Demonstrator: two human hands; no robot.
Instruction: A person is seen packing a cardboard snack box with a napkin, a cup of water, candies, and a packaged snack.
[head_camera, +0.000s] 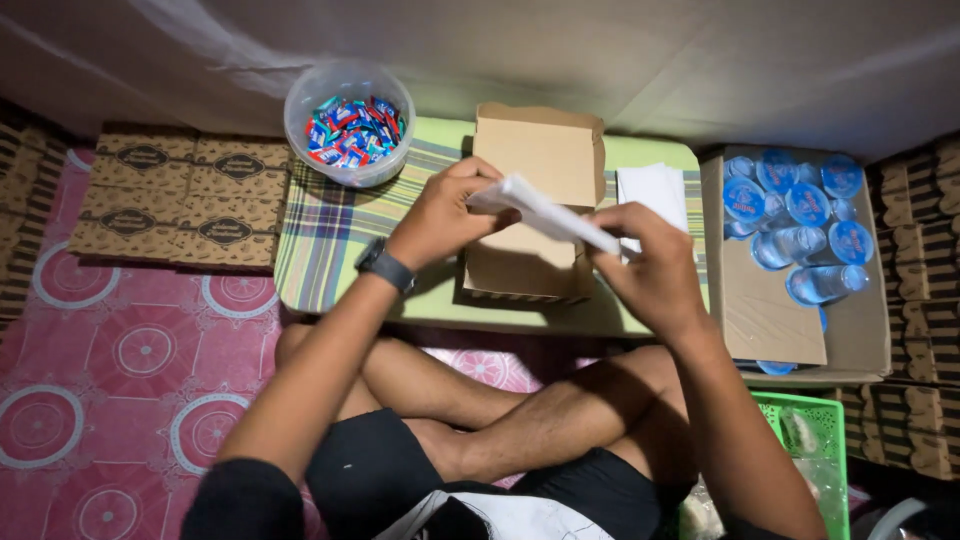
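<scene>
L hand (440, 215) & R hand (650, 270) both pinch a folded white paper (545, 213), one at each end, held just above the open brown box (535, 205) on the low table (330, 240). Carton of sealed water cups (800, 230) at right. Flat printed boxes (180, 195) stacked at left. Clear tub of coloured sachets (350, 125) on table's far-left corner. White paper stack (652, 190) beside the box. Black watch (385, 266) on L wrist.

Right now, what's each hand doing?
Left hand: closed, pinching one end of the folded white paper.
Right hand: closed, pinching the paper's other end.
</scene>
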